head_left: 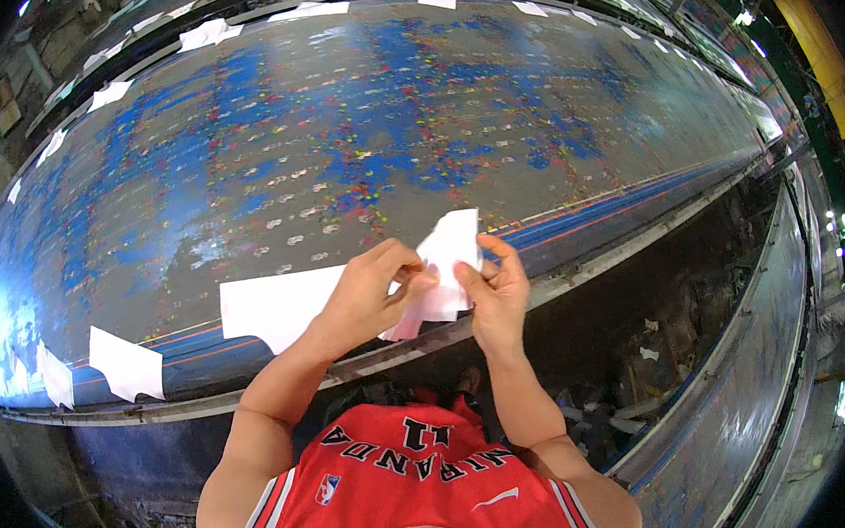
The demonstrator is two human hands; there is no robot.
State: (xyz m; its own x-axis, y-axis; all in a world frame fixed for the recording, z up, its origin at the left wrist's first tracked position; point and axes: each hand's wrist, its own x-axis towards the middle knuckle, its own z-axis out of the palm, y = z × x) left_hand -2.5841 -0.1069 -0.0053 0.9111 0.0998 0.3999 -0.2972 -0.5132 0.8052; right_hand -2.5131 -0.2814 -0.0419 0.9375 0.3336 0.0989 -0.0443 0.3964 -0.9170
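Over the near edge of the long printing table, I hold a small bundle of white fabric pieces between my hands. My left hand is closed, with its thumb and fingers pinching the bundle's left side. On the right side, my right hand grips it between thumb and bent fingers. Several layered edges with a pinkish tint hang below the fingers. A wider white fabric piece lies on the table left of my left hand, its right end hidden behind that hand.
Cut white pieces lie spaced along the near-left edge, and more along the far edge. Blue and multicoloured paint stains mark the tabletop. A gap with debris separates it from a second table at right. A yellow pipe stands upper right.
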